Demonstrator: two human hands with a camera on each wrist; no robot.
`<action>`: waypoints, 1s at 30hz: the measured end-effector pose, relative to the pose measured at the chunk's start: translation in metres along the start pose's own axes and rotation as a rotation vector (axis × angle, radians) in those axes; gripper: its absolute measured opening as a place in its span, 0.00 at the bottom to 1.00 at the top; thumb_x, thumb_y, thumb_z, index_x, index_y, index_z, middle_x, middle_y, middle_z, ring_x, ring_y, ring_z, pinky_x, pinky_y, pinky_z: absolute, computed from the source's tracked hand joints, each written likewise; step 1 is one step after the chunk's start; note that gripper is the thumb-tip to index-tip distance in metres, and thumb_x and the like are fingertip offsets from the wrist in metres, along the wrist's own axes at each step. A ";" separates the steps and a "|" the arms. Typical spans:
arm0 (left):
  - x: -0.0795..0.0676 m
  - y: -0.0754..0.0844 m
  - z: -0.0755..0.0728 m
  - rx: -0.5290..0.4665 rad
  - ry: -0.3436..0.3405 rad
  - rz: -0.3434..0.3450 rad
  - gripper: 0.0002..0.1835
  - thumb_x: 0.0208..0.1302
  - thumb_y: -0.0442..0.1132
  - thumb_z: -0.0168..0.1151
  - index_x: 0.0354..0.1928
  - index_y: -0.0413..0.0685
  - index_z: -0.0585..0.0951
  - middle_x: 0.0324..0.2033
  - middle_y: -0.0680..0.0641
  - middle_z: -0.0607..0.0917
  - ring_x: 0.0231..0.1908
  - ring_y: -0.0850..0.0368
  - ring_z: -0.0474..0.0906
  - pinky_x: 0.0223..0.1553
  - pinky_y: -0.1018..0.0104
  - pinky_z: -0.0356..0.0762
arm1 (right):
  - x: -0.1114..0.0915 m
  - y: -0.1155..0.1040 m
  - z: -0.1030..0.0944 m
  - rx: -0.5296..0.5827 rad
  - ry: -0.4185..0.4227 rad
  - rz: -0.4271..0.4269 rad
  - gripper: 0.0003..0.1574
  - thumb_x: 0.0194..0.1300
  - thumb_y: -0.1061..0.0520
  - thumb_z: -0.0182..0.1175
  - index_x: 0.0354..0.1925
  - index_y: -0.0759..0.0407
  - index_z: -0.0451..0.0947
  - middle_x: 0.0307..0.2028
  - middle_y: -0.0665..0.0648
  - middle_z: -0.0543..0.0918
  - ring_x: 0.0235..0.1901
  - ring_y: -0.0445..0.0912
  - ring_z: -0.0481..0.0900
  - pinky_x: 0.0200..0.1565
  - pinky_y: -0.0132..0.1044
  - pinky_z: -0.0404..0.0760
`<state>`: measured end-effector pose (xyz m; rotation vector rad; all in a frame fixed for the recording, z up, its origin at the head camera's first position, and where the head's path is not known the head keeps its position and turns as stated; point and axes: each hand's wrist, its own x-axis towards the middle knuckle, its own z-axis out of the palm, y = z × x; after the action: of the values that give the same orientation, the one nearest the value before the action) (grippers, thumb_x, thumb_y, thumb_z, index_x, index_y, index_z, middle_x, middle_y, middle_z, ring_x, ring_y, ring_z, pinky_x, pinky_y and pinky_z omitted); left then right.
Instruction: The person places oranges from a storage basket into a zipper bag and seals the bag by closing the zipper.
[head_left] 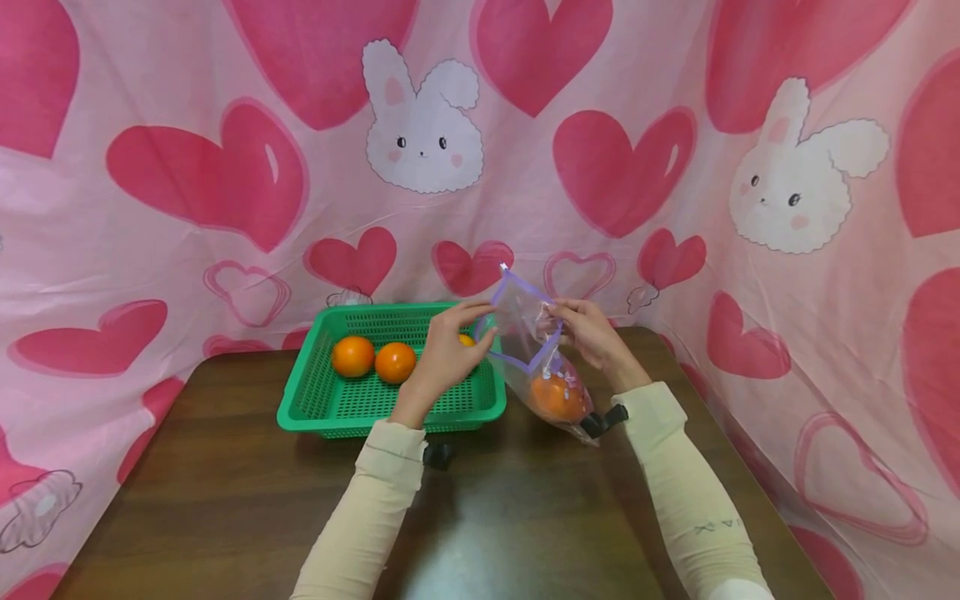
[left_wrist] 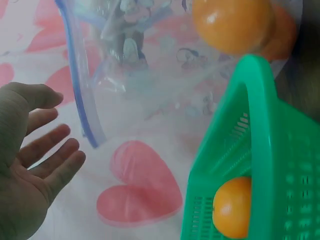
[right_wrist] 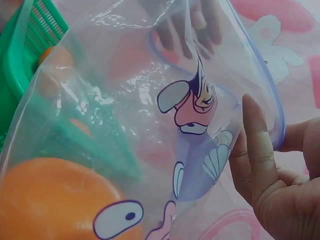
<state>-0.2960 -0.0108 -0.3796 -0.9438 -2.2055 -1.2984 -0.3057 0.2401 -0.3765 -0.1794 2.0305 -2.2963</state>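
Pinching a clear, purple-rimmed plastic bag (head_left: 521, 337), right fingers (head_left: 576, 317) should hold it wide; left fingers (head_left: 463, 320) spread empty alongside.

There was one table (head_left: 225, 492); on it stood one green basket (head_left: 330, 423) with three oranges (head_left: 352, 357) showing, the third partly hidden; one clear bag (head_left: 517, 325) contained at least one more orange (head_left: 557, 397), the exact number unclear; one left grip (head_left: 452, 346) and one right grip (head_left: 592, 333) appeared, with two sleeves (head_left: 360, 508); two white rabbits (head_left: 424, 137) showed behind.
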 end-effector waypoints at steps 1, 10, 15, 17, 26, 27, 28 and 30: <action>-0.001 -0.002 -0.002 0.002 0.006 0.001 0.17 0.64 0.33 0.69 0.55 0.39 0.85 0.57 0.41 0.85 0.57 0.46 0.81 0.58 0.51 0.81 | 0.000 0.000 0.000 0.004 0.000 0.000 0.18 0.79 0.63 0.48 0.56 0.79 0.69 0.28 0.50 0.87 0.30 0.39 0.87 0.36 0.33 0.87; -0.008 -0.019 -0.023 0.013 -0.005 -0.107 0.18 0.65 0.33 0.68 0.57 0.39 0.84 0.57 0.41 0.85 0.56 0.43 0.81 0.57 0.47 0.81 | -0.001 -0.001 0.000 -0.021 -0.016 -0.003 0.18 0.79 0.62 0.48 0.56 0.77 0.69 0.28 0.49 0.86 0.31 0.39 0.87 0.38 0.34 0.88; -0.012 -0.029 -0.033 0.033 -0.054 -0.178 0.20 0.67 0.34 0.66 0.60 0.40 0.82 0.60 0.41 0.82 0.60 0.42 0.78 0.59 0.44 0.79 | -0.002 -0.002 0.001 -0.006 -0.021 0.002 0.19 0.79 0.62 0.49 0.56 0.79 0.69 0.28 0.49 0.87 0.32 0.39 0.87 0.39 0.35 0.88; -0.014 -0.033 -0.036 0.044 -0.070 -0.195 0.20 0.68 0.34 0.66 0.61 0.40 0.82 0.61 0.39 0.82 0.61 0.41 0.76 0.60 0.43 0.78 | -0.002 -0.002 0.001 0.001 -0.022 0.004 0.18 0.78 0.61 0.50 0.54 0.78 0.70 0.28 0.50 0.87 0.32 0.40 0.88 0.39 0.35 0.88; -0.024 -0.053 -0.048 0.113 -0.125 -0.272 0.22 0.70 0.37 0.64 0.64 0.40 0.79 0.63 0.40 0.80 0.63 0.40 0.75 0.63 0.44 0.76 | -0.004 -0.002 0.003 0.001 -0.010 0.011 0.10 0.78 0.61 0.51 0.46 0.67 0.76 0.29 0.49 0.86 0.32 0.40 0.87 0.38 0.35 0.88; -0.025 -0.056 -0.049 0.128 -0.132 -0.280 0.22 0.70 0.38 0.64 0.64 0.40 0.79 0.63 0.40 0.80 0.63 0.40 0.75 0.63 0.45 0.76 | -0.004 -0.001 0.003 0.003 -0.009 0.010 0.10 0.78 0.61 0.51 0.45 0.65 0.77 0.29 0.49 0.85 0.32 0.40 0.87 0.38 0.35 0.88; -0.027 -0.058 -0.050 0.139 -0.137 -0.289 0.22 0.70 0.38 0.64 0.64 0.41 0.79 0.63 0.40 0.80 0.62 0.40 0.75 0.63 0.45 0.76 | -0.005 -0.001 0.003 0.004 -0.009 0.010 0.10 0.78 0.61 0.50 0.44 0.64 0.77 0.29 0.49 0.85 0.32 0.40 0.87 0.38 0.34 0.88; -0.030 -0.063 -0.053 0.157 -0.146 -0.309 0.23 0.70 0.38 0.64 0.65 0.40 0.79 0.63 0.39 0.80 0.58 0.41 0.77 0.62 0.45 0.76 | -0.005 0.000 0.003 0.004 -0.014 0.009 0.10 0.78 0.61 0.50 0.42 0.61 0.78 0.29 0.49 0.85 0.32 0.40 0.87 0.38 0.34 0.88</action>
<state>-0.3211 -0.0884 -0.4112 -0.6768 -2.6038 -1.1910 -0.3002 0.2374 -0.3761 -0.1854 2.0160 -2.2874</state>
